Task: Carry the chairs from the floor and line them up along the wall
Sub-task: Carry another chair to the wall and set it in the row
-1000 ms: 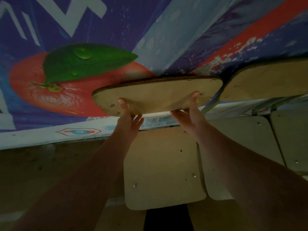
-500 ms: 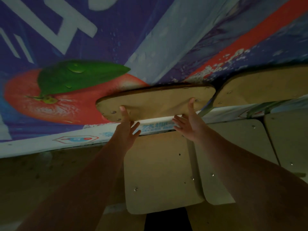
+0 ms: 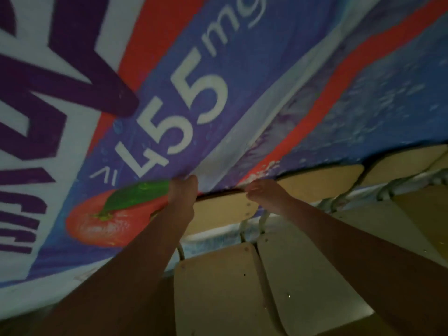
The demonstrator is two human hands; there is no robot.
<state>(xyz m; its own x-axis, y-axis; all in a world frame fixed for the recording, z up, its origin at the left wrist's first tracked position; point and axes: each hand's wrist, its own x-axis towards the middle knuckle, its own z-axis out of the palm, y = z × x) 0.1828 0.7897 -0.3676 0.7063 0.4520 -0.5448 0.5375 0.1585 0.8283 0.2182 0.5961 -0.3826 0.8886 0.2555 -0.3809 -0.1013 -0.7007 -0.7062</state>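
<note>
A light wooden chair stands against the banner-covered wall, its backrest just below my hands and its seat at the bottom centre. My left hand curls over the left part of the backrest's top edge. My right hand curls over the right part of the same edge. The fingertips of both hands are hidden behind the backrest, between it and the banner.
More matching chairs stand in a row to the right: a neighbour's seat touches this one, with its backrest above. A printed banner with a red fruit covers the wall. A dim floor strip lies on the left.
Both hands went from pressing flat against the backrest's front face to curling over its top edge. The view has tilted up toward the wall.
</note>
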